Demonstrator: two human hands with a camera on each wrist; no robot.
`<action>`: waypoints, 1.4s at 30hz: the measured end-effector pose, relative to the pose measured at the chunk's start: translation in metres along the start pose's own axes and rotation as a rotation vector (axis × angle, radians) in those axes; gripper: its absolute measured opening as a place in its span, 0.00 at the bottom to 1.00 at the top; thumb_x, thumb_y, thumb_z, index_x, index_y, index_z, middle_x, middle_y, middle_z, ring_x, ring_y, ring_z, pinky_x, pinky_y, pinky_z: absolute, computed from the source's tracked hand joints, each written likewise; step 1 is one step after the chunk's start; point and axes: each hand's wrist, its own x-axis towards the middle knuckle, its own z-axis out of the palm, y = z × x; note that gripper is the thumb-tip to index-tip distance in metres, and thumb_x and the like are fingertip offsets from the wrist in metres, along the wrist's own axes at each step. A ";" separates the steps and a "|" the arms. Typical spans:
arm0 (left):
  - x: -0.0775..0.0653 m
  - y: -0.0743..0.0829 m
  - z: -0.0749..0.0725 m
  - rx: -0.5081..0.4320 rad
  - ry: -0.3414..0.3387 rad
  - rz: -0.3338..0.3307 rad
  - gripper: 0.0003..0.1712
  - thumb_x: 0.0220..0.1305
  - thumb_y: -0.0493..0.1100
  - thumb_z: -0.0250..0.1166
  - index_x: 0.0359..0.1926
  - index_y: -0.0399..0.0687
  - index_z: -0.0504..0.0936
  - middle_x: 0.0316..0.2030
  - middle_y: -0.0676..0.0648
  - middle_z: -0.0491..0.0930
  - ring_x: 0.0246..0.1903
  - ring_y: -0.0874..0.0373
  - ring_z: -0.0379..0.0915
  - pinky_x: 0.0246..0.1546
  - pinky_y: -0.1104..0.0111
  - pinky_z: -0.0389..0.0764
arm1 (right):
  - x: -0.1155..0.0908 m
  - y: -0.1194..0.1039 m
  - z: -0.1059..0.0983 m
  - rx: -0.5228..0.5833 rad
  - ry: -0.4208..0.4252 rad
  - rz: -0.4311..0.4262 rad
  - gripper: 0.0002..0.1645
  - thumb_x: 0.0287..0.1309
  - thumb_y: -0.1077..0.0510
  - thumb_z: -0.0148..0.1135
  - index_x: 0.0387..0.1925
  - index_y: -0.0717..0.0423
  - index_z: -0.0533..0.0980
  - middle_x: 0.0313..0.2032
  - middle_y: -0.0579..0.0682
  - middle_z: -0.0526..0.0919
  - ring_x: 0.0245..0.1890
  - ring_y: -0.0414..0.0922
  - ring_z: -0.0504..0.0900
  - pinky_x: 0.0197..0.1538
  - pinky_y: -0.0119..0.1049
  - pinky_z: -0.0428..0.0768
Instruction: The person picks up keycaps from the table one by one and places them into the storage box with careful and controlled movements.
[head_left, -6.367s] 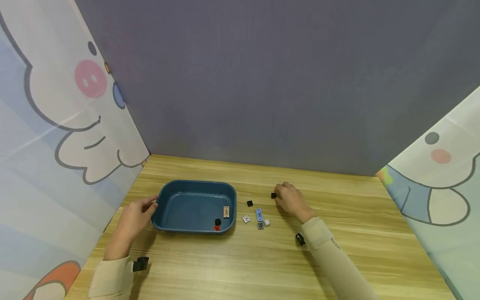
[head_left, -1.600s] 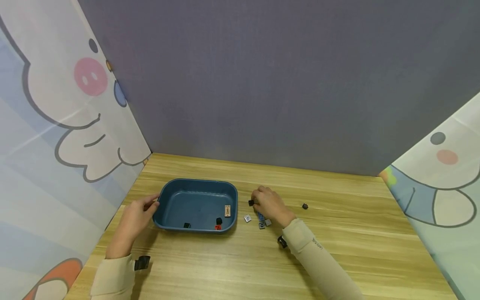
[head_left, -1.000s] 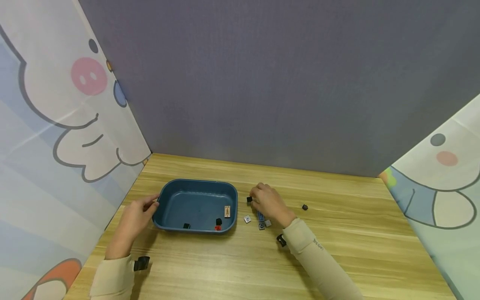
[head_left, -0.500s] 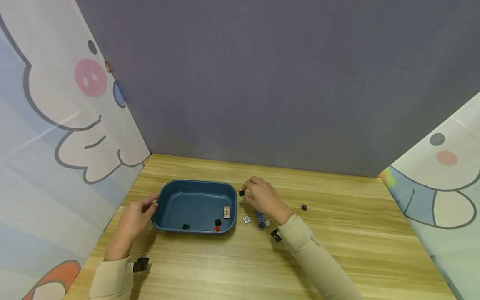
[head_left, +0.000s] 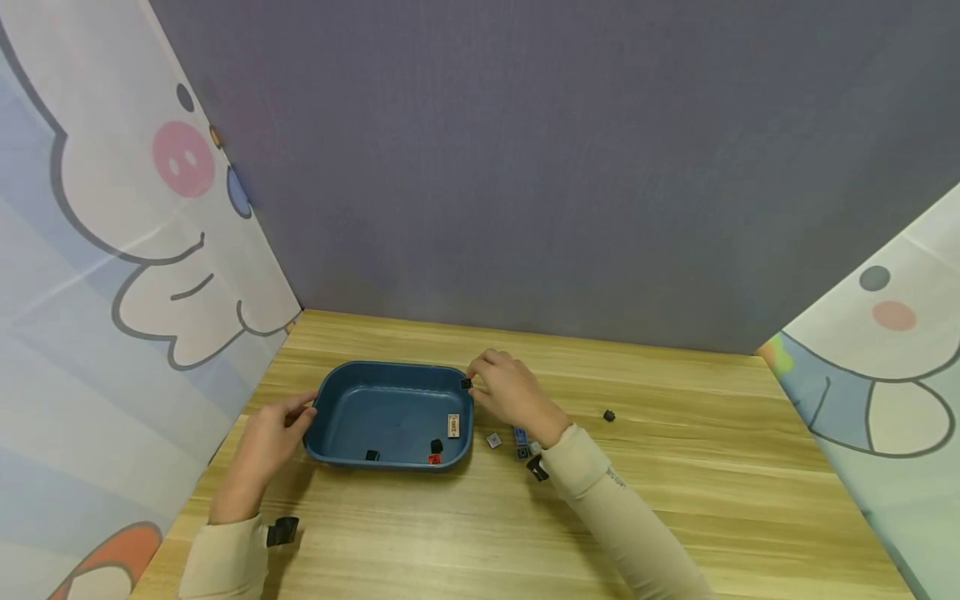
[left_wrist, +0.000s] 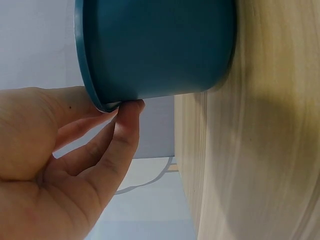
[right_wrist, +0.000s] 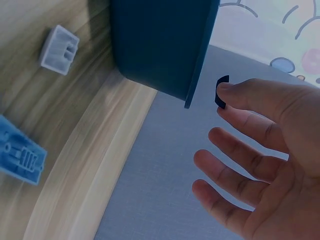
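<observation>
My left hand (head_left: 266, 437) pinches the left rim of a dark blue plastic tray (head_left: 390, 464), thumb and finger on its edge in the left wrist view. Between right thumb and index finger I hold a small black keycap (right_wrist: 221, 92); the other fingers are spread. In the head view this right hand (head_left: 517, 396) is at the tray's right rim, with the keycap just above it. Inside the tray lie a beige long keycap (head_left: 453, 426), a red keycap (head_left: 434, 458) and two black ones, one a black keycap (head_left: 372, 455) near the front wall.
On the wooden table (head_left: 420, 533), right of the tray, lie a white keycap (head_left: 493, 440), a blue long keycap (head_left: 521, 435), a grey keycap (head_left: 522, 453) and a white one partly hidden by the right wrist. A dark keycap (head_left: 609, 415) lies farther right. A grey wall (head_left: 525, 167) stands behind.
An additional black keycap is now in the tray compared with the oldest frame. The right hand has since lifted another black keycap and moved left to the rim. The left hand has stayed put.
</observation>
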 end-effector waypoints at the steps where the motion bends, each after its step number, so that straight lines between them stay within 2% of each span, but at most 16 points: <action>1: 0.000 0.000 0.000 0.001 0.000 0.000 0.20 0.71 0.33 0.60 0.60 0.29 0.78 0.40 0.32 0.85 0.38 0.38 0.82 0.32 0.53 0.79 | 0.000 -0.001 0.000 0.003 0.000 0.000 0.13 0.64 0.54 0.69 0.48 0.52 0.82 0.49 0.49 0.80 0.46 0.48 0.79 0.45 0.44 0.78; 12: 0.001 0.002 0.000 0.008 0.001 -0.005 0.20 0.71 0.34 0.60 0.60 0.30 0.78 0.40 0.32 0.85 0.38 0.38 0.82 0.31 0.54 0.79 | 0.001 0.001 0.002 0.023 0.029 -0.021 0.16 0.62 0.56 0.71 0.50 0.55 0.82 0.48 0.51 0.80 0.46 0.50 0.79 0.44 0.46 0.78; 20: 0.003 0.002 0.000 0.008 -0.006 -0.017 0.20 0.71 0.34 0.60 0.61 0.29 0.78 0.40 0.32 0.85 0.38 0.38 0.82 0.30 0.55 0.78 | -0.004 0.005 0.000 0.001 0.045 -0.021 0.14 0.61 0.57 0.72 0.48 0.55 0.83 0.46 0.51 0.80 0.44 0.49 0.79 0.43 0.45 0.78; 28: 0.002 0.001 0.000 0.015 -0.022 -0.031 0.20 0.72 0.35 0.60 0.61 0.30 0.77 0.41 0.32 0.85 0.38 0.39 0.82 0.31 0.54 0.78 | -0.019 0.013 -0.001 0.007 0.023 0.007 0.13 0.61 0.57 0.71 0.47 0.54 0.83 0.46 0.51 0.80 0.45 0.50 0.79 0.45 0.46 0.77; 32: 0.002 0.001 -0.001 0.013 -0.028 -0.034 0.20 0.72 0.35 0.60 0.62 0.30 0.77 0.42 0.32 0.84 0.39 0.37 0.82 0.31 0.54 0.79 | -0.028 0.017 -0.001 0.001 0.021 0.012 0.14 0.61 0.57 0.72 0.47 0.54 0.82 0.46 0.50 0.80 0.44 0.49 0.79 0.43 0.45 0.78; 42: 0.001 0.001 -0.001 0.009 -0.009 -0.020 0.20 0.71 0.34 0.60 0.61 0.30 0.78 0.41 0.32 0.85 0.38 0.39 0.82 0.30 0.55 0.78 | -0.048 0.032 0.006 -0.013 0.009 0.027 0.13 0.59 0.58 0.73 0.45 0.55 0.83 0.44 0.52 0.81 0.41 0.50 0.80 0.42 0.46 0.78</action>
